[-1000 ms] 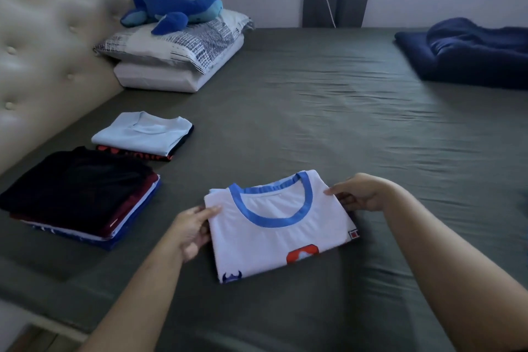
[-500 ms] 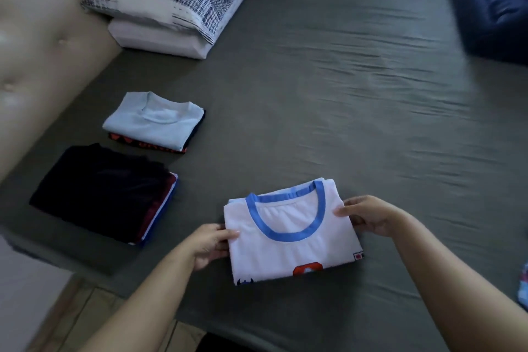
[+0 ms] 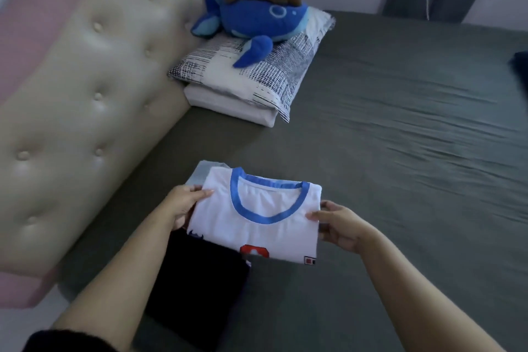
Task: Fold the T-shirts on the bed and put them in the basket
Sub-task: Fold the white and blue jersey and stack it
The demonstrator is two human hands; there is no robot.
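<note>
We hold the folded white T-shirt (image 3: 257, 220) by its two short sides, our left hand (image 3: 183, 206) pinching the left edge and our right hand (image 3: 340, 226) pinching the right edge with the thumb on top; gripping both ends at once keeps the folds flat and stops the bundle from sagging open in the middle. The shirt hangs between our hands with its blue collar facing up, so the neat face shows when it lands. Just beyond our left hand a pale blue folded shirt (image 3: 200, 173) peeks out from under the white one; directly below our left wrist lies a dark folded pile (image 3: 200, 288) on the bed (image 3: 400, 151); we judge that the white shirt is being carried over one of these stacks, though which one we cannot tell. Far beyond our hands sit pillows (image 3: 251, 88) with a blue plush toy (image 3: 257, 20) on top. No basket is in view, so the packing step looks still ahead.
</note>
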